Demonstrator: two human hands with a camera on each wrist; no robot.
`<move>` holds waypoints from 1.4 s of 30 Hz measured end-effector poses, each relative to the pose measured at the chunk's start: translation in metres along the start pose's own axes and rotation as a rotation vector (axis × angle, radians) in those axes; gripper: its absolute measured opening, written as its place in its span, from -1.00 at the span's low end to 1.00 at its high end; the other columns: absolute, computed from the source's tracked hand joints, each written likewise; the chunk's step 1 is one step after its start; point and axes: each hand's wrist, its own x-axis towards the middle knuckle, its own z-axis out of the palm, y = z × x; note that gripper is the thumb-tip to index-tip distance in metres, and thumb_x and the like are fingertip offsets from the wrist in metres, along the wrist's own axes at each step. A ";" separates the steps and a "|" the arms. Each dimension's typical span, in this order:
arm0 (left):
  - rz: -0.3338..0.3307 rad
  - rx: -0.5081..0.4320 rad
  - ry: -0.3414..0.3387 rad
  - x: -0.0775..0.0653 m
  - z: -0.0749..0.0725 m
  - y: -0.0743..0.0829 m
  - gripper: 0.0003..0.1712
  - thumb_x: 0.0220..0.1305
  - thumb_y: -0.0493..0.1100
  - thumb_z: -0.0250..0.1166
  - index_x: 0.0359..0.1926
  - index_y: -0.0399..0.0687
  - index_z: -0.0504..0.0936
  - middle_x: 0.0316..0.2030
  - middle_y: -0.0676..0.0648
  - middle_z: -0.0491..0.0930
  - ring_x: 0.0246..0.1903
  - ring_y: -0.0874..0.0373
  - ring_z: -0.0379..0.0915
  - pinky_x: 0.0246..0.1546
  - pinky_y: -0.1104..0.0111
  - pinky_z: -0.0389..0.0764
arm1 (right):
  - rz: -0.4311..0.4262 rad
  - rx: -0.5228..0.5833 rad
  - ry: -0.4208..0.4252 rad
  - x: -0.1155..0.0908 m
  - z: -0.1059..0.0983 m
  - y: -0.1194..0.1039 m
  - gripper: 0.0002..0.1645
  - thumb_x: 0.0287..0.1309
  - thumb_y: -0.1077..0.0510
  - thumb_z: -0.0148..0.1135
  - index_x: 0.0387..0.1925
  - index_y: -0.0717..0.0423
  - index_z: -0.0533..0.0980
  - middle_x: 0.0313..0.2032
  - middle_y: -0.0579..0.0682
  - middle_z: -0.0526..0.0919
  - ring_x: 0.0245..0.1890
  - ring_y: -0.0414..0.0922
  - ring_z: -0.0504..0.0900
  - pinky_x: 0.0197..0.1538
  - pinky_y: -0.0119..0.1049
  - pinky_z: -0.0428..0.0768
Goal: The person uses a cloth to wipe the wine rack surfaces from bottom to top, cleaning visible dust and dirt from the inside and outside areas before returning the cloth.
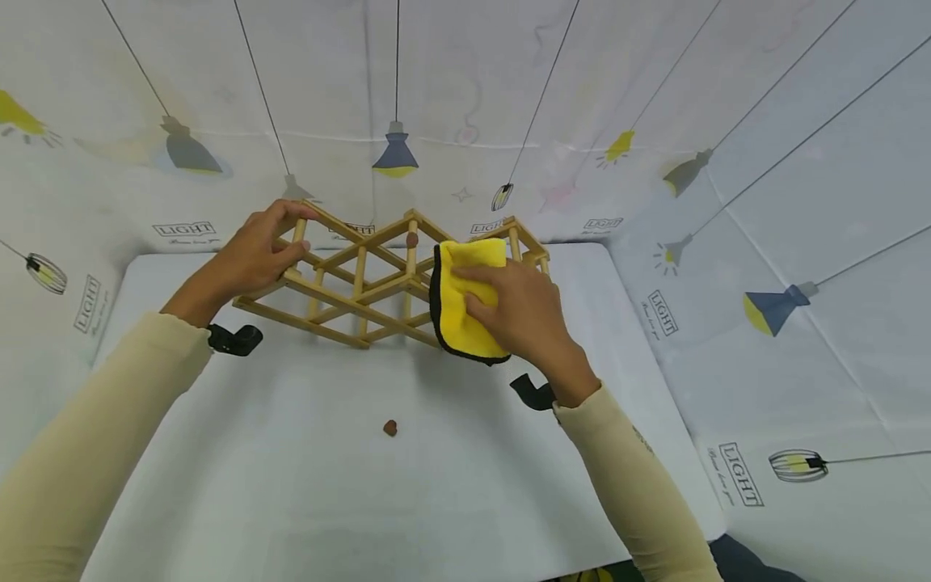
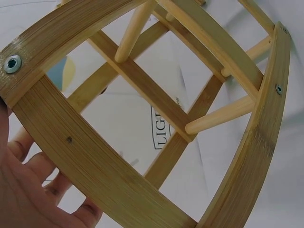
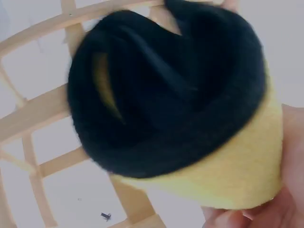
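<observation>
A folding wooden lattice rack [image 1: 360, 283], made of crossed slats joined by round dowels, stands on the white table. At its left end my left hand [image 1: 258, 255] grips the frame. In the left wrist view, the fingers [image 2: 40, 166] of that hand pass behind a wide slat [image 2: 95, 156]. My right hand [image 1: 527, 311] holds a folded yellow cloth [image 1: 465, 303] with black edging against the right half of the rack, covering part of it. Close up in the right wrist view, the cloth's black edging [image 3: 209, 128] hides most of the rack behind.
A small brown heart-shaped piece [image 1: 390, 428] lies on the white table [image 1: 320, 485] in front of the rack. Another brown spot [image 1: 412, 240] shows on the rack's middle upright. Behind the table hangs a white backdrop [image 1: 451, 81] printed with lamps.
</observation>
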 end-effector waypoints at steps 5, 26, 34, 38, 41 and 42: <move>0.016 -0.012 -0.006 0.002 0.002 0.001 -0.43 0.65 -0.19 0.08 0.55 -0.10 0.20 0.69 -0.29 -0.04 0.37 -0.58 0.38 0.22 -0.36 0.57 | 0.031 -0.036 -0.009 -0.008 -0.004 0.010 -0.57 0.34 0.00 0.38 0.22 -0.27 0.72 -0.11 0.11 0.80 -0.35 0.04 0.59 -0.39 -0.11 0.56; -0.004 -0.004 0.008 0.007 0.004 0.000 -0.43 0.66 -0.14 0.06 0.56 -0.05 0.20 0.69 -0.28 -0.04 0.33 -0.57 0.43 0.20 -0.35 0.59 | 0.206 0.157 0.369 -0.019 0.012 0.015 -0.54 0.30 0.09 0.40 0.22 -0.11 0.72 -0.01 0.23 0.83 -0.31 0.10 0.78 -0.31 -0.07 0.79; 0.018 -0.029 0.006 0.009 0.008 -0.001 -0.43 0.65 -0.17 0.06 0.55 -0.11 0.20 0.69 -0.25 0.00 0.39 -0.56 0.37 0.23 -0.35 0.58 | 0.069 0.255 0.043 -0.015 0.012 0.014 -0.57 0.35 0.02 0.42 0.22 -0.24 0.71 0.01 0.17 0.80 -0.47 -0.07 0.61 -0.49 -0.33 0.64; 0.029 -0.031 0.017 0.011 0.007 0.002 -0.45 0.65 -0.17 0.07 0.54 -0.13 0.22 0.70 -0.22 0.00 0.42 -0.54 0.35 0.25 -0.35 0.56 | -0.008 0.337 0.304 0.006 -0.006 0.009 -0.54 0.32 0.08 0.46 0.23 -0.28 0.71 0.13 0.17 0.78 -0.25 0.01 0.77 -0.28 -0.18 0.79; 0.020 -0.025 0.023 0.010 0.005 0.001 -0.45 0.65 -0.18 0.06 0.53 -0.13 0.21 0.70 -0.23 0.00 0.42 -0.54 0.35 0.27 -0.35 0.55 | -0.065 0.338 0.453 0.038 -0.015 0.007 -0.51 0.29 0.15 0.47 0.22 -0.28 0.72 0.22 0.14 0.74 0.05 0.05 0.78 0.02 -0.09 0.80; 0.017 -0.022 0.023 0.010 0.005 0.000 -0.45 0.65 -0.18 0.06 0.53 -0.13 0.21 0.70 -0.23 0.00 0.42 -0.54 0.35 0.27 -0.35 0.54 | -0.084 0.328 0.469 0.049 -0.015 0.006 -0.51 0.29 0.18 0.47 0.21 -0.25 0.72 0.20 0.15 0.75 0.10 0.07 0.77 0.09 -0.06 0.78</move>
